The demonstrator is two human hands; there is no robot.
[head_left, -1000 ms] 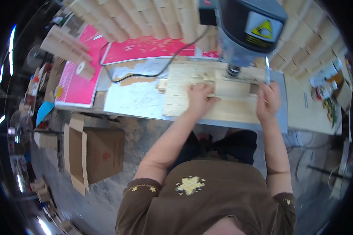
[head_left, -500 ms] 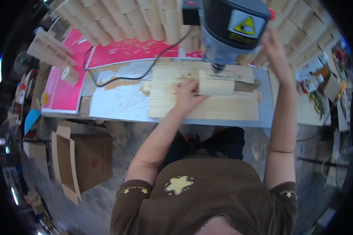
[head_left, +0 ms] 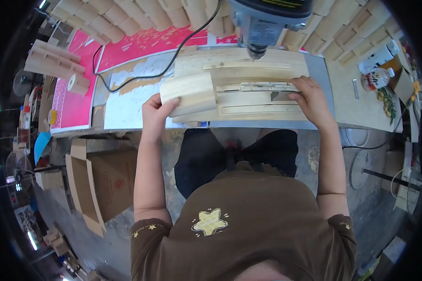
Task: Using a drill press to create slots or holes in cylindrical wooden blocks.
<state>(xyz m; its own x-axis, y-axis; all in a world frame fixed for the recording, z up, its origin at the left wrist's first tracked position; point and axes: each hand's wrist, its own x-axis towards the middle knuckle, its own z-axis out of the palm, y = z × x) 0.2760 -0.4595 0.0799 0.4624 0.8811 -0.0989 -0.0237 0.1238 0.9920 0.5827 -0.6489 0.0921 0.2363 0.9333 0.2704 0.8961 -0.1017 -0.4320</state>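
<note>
One pale wooden tube [head_left: 188, 95] was at the left end of the board [head_left: 211, 61], held tight by the left hand [head_left: 155, 111]. The right hand [head_left: 313, 102] bent its fingers around one thin strip's [head_left: 267, 86] end; its grip could not be told. One drill [head_left: 267, 33] with a label hung above. One red-labelled bottle [head_left: 376, 78] and one open, printed box [head_left: 115, 180] stood nearby.
</note>
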